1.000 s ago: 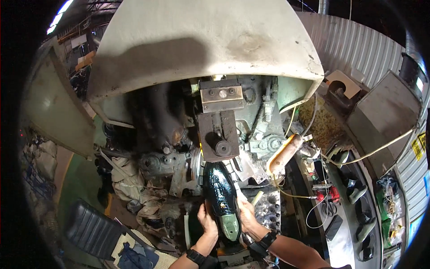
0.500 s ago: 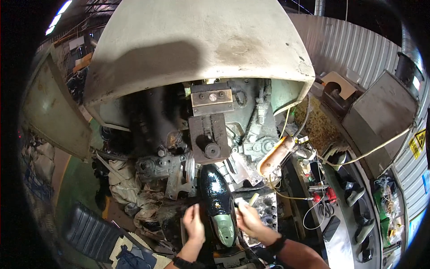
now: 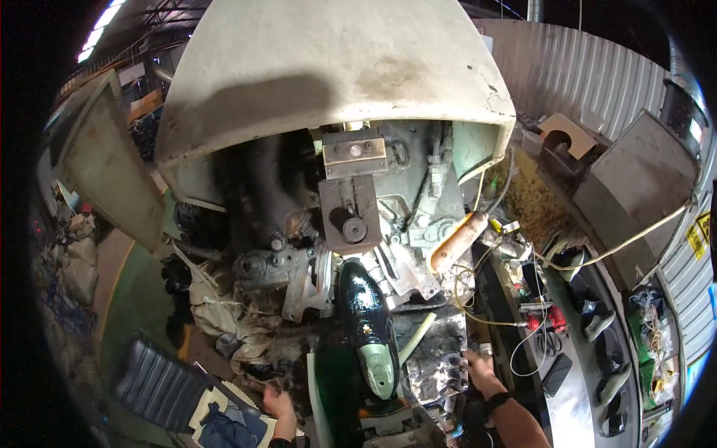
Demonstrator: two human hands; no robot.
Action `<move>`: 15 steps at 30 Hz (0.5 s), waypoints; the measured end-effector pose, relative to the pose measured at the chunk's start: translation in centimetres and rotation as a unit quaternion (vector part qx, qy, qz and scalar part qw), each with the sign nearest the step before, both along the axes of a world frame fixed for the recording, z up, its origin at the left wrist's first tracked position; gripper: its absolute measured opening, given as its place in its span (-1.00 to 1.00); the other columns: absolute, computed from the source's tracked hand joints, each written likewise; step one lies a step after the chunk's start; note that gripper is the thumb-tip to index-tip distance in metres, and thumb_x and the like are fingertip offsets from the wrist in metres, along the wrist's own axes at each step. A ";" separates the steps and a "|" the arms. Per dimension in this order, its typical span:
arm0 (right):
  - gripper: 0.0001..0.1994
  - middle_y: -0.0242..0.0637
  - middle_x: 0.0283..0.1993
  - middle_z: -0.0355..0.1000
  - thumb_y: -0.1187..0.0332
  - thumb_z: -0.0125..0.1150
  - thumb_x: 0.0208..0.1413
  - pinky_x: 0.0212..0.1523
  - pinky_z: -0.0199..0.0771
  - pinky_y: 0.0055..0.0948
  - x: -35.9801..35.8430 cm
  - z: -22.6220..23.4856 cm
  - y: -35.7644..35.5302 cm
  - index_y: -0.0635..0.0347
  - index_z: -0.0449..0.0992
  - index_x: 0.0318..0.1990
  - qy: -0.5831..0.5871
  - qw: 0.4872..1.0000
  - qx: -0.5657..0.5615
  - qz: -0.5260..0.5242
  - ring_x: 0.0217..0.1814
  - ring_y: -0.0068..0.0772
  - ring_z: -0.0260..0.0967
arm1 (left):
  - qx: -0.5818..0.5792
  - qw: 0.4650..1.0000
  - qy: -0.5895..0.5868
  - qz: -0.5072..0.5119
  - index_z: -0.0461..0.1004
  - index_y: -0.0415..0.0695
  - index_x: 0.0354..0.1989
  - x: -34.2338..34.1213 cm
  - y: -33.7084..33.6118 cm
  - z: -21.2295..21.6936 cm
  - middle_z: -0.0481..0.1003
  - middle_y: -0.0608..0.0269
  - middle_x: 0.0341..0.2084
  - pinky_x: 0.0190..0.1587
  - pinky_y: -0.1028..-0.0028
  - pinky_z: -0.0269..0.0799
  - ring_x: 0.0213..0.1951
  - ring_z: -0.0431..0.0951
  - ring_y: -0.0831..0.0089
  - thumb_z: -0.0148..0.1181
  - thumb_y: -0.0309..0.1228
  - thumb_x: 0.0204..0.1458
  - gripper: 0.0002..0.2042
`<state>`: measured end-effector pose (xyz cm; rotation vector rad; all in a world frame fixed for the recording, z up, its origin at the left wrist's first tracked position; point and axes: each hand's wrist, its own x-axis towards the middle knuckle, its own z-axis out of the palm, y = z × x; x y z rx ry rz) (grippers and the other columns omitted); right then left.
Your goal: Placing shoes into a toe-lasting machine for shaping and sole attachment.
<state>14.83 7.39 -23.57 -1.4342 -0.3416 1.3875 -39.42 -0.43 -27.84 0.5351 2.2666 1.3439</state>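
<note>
A glossy black shoe (image 3: 364,306) sits sole-up on a green last (image 3: 377,366) in the middle of a big grimy machine (image 3: 351,216), toe pointing into the machine's jaws. Neither hand touches it. My left hand (image 3: 279,412) is low at the bottom edge, left of the shoe, against the machine's dark front beside a pale upright plate (image 3: 314,396); its fingers are hidden. My right hand (image 3: 479,371) is to the right of the shoe, fingers resting on a dirty grey panel (image 3: 437,358) with small knobs. A dark watch is on that wrist.
A large cream hood (image 3: 328,75) overhangs the machine. An orange-handled lever (image 3: 457,243) and yellow cables stand right of the shoe. Further right runs a shelf with dark shoe parts (image 3: 597,313) and red clips (image 3: 549,319). Rags (image 3: 216,313) and a black ribbed cushion (image 3: 160,381) lie at the left.
Both hands have let go of the shoe and moved apart: the left down and to the left, the right out to the grey panel. The shoe stays on the last.
</note>
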 end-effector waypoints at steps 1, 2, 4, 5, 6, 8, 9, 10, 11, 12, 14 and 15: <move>-0.51 -0.08 0.20 0.33 0.46 0.28 0.10 0.10 0.46 -0.15 2.2 -2.2 -0.7 0.21 0.23 0.16 0.005 0.999 0.028 -0.030 0.19 -0.15 0.36 | -0.001 1.000 0.000 -0.001 0.49 -0.39 0.08 0.2 -0.1 -0.3 0.62 -0.03 -0.13 0.08 0.43 0.40 0.02 0.58 0.25 0.14 -0.71 -0.11 -0.54; -0.54 -0.09 0.15 0.36 0.45 0.27 0.11 0.07 0.47 -0.16 2.4 -1.7 -1.4 0.21 0.24 0.13 0.013 1.000 0.010 -0.019 0.15 -0.16 0.39 | 0.004 0.999 -0.027 -0.019 0.52 -0.37 0.03 0.0 -0.6 -0.4 0.62 -0.02 -0.16 0.05 0.42 0.42 -0.02 0.59 0.26 0.16 -0.70 -0.11 -0.58; -0.57 -0.10 0.10 0.39 0.43 0.26 0.12 0.03 0.47 -0.16 2.5 -1.7 -2.6 0.21 0.25 0.10 0.023 1.000 -0.013 -0.001 0.12 -0.17 0.41 | 0.011 0.995 -0.083 -0.051 0.59 -0.33 -0.07 -0.1 -2.8 -1.4 0.64 -0.02 -0.20 -0.01 0.41 0.45 -0.10 0.61 0.29 0.20 -0.67 -0.12 -0.65; -0.65 -0.11 0.06 0.42 0.41 0.26 0.14 0.02 0.47 -0.17 2.8 -2.3 -3.5 0.18 0.30 0.03 -0.044 0.995 -0.079 0.033 0.07 -0.17 0.43 | 0.016 0.991 -0.112 -0.068 0.63 -0.31 -0.12 -0.1 -3.8 -2.0 0.64 -0.01 -0.22 -0.05 0.40 0.47 -0.14 0.63 0.31 0.21 -0.66 -0.12 -0.68; -0.73 -0.12 0.02 0.45 0.39 0.25 0.15 0.01 0.47 -0.18 3.5 -3.5 -5.1 0.15 0.36 -0.03 -0.111 0.981 -0.145 0.064 0.03 -0.17 0.46 | -0.008 0.997 -0.068 -0.042 0.61 -0.33 -0.10 -0.6 -5.3 -2.8 0.62 0.05 -0.22 -0.11 0.39 0.46 -0.18 0.59 0.34 0.19 -0.62 -0.04 -0.71; -0.68 -0.13 -0.05 0.47 0.39 0.23 0.16 -0.13 0.47 -0.17 13.0 -14.7 -11.8 0.26 0.39 0.03 -0.016 0.984 -0.145 0.099 -0.14 -0.23 0.41 | -0.166 0.983 -0.012 -0.073 0.61 -0.35 -0.19 -1.3 -6.4 -7.9 0.61 0.13 -0.31 -0.19 0.37 0.46 -0.28 0.56 0.33 0.13 -0.61 0.02 -0.79; -0.63 -0.14 -0.12 0.48 0.39 0.21 0.16 -0.26 0.48 -0.16 11.3 -18.5 -10.4 0.37 0.42 0.10 0.091 0.975 -0.147 0.140 -0.31 -0.29 0.37 | -0.307 0.944 0.015 -0.120 0.64 -0.35 -0.29 -1.3 -6.7 -11.6 0.61 0.14 -0.41 -0.20 0.35 0.48 -0.35 0.57 0.31 0.10 -0.65 -0.02 -0.81; -0.63 -0.14 -0.12 0.48 0.39 0.21 0.16 -0.26 0.48 -0.16 13.4 -18.8 -15.2 0.37 0.42 0.10 0.077 0.975 -0.161 0.135 -0.31 -0.29 0.37 | -0.244 0.943 -0.176 -0.145 0.64 -0.37 -0.34 3.2 -6.5 -7.4 0.60 0.11 -0.46 -0.26 0.34 0.44 -0.39 0.55 0.32 0.11 -0.52 0.04 -0.81; -0.65 -0.16 -0.13 0.48 0.38 0.19 0.16 -0.26 0.47 -0.19 8.2 -17.1 -13.7 0.31 0.45 0.08 -0.187 0.923 -0.103 0.320 -0.34 -0.30 0.36 | -0.250 0.947 -0.161 -0.120 0.64 -0.37 -0.34 1.9 -8.2 -7.4 0.60 0.11 -0.46 -0.26 0.34 0.44 -0.39 0.55 0.32 0.11 -0.52 0.04 -0.81; -0.68 -0.18 -0.14 0.47 0.37 0.17 0.17 -0.26 0.45 -0.22 2.4 -12.3 -11.0 0.25 0.48 0.07 -0.434 0.770 -0.017 0.467 -0.36 -0.31 0.34 | -0.218 0.951 -0.202 -0.083 0.64 -0.36 -0.34 0.4 -9.8 -8.7 0.60 0.09 -0.46 -0.26 0.32 0.43 -0.37 0.56 0.29 0.12 -0.49 0.04 -0.80; -0.70 -0.22 -0.17 0.56 0.24 0.28 0.14 -0.11 0.45 -0.19 2.1 -12.5 -11.6 0.19 0.56 -0.03 -0.515 0.744 0.069 0.419 -0.10 -0.17 0.49 | -0.186 0.945 -0.260 -0.067 0.65 -0.35 -0.34 1.2 -10.5 -8.9 0.61 0.08 -0.46 -0.26 0.30 0.42 -0.34 0.58 0.26 0.12 -0.47 0.04 -0.79; -0.72 -0.25 -0.19 0.57 0.26 0.27 0.15 -0.12 0.45 -0.20 2.8 -12.3 -11.7 0.19 0.57 -0.04 -0.499 0.750 0.005 0.435 -0.11 -0.18 0.49 | -0.227 0.958 -0.122 -0.125 0.61 -0.35 -0.28 2.5 -9.4 -5.6 0.60 0.02 -0.41 -0.22 0.27 0.43 -0.30 0.59 0.15 0.09 -0.53 0.06 -0.81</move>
